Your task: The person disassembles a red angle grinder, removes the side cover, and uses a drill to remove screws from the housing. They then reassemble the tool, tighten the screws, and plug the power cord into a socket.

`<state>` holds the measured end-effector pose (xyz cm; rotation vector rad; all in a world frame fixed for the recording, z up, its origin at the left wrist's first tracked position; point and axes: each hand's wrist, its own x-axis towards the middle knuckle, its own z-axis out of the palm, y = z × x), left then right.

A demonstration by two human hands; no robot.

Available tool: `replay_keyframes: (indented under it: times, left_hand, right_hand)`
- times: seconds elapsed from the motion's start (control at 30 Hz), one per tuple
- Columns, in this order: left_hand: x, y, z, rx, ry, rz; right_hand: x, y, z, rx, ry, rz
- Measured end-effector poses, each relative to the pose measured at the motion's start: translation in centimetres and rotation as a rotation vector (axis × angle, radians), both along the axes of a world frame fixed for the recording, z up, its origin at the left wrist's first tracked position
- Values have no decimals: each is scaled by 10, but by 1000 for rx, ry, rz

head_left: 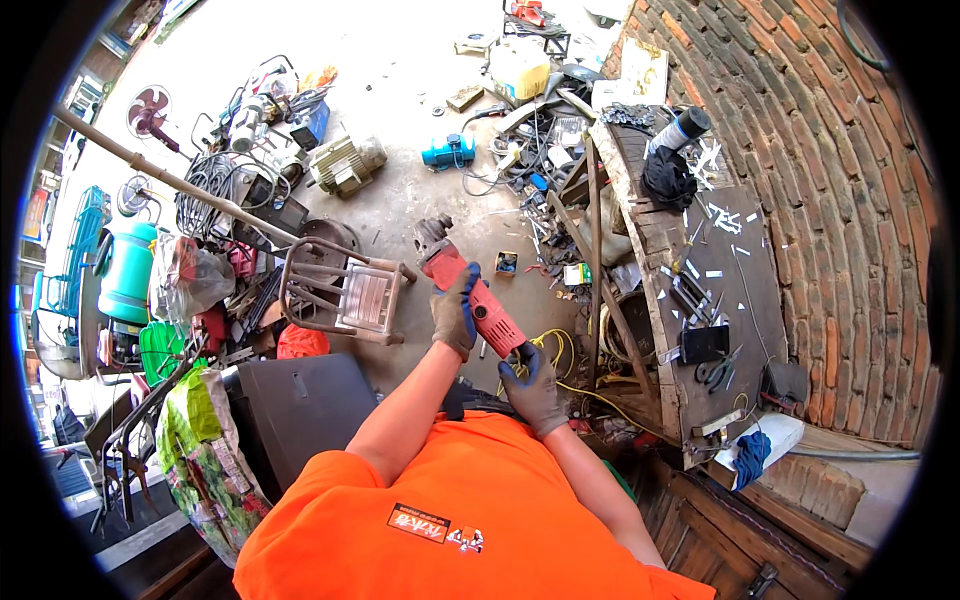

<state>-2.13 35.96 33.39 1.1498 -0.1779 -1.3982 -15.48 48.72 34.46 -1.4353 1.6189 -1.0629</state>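
A red angle grinder [492,318] with a dark metal head is held up in front of my body, its head pointing away and to the left. My left hand [455,312], in a grey-and-blue work glove, wraps round the middle of its body. At the rear end, my gloved right hand [533,388] has its fingers closed against the housing; exactly what the fingertips press on is partly hidden. A yellow cord [568,350] loops just beyond the right hand. No disc is clearly visible on the head.
A low wooden-seated chair [370,297] stands left of the grinder. To the right is a cluttered workbench [735,300] against a brick wall [830,200]. Motors [343,166], cables and a green tank [127,270] crowd the left. A small box [506,262] sits on the floor ahead.
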Motion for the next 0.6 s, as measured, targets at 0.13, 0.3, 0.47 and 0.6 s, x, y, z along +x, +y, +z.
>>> replay_keyframes:
  times: [0.13, 0.3, 0.47, 0.6]
  left_hand:
    - [1, 0, -2, 37, 8, 0]
    - [0, 1, 3, 54, 0, -19]
    - [1, 2, 1, 26, 34, -31]
    - [0, 1, 0, 43, 7, -39]
  right_hand:
    - [0, -7, 8, 49, 195, 26]
    - [-3, -11, 0, -9, 290, 67]
    - [-3, -10, -3, -19, 302, 61]
    - [-5, -9, -9, -35, 320, 84]
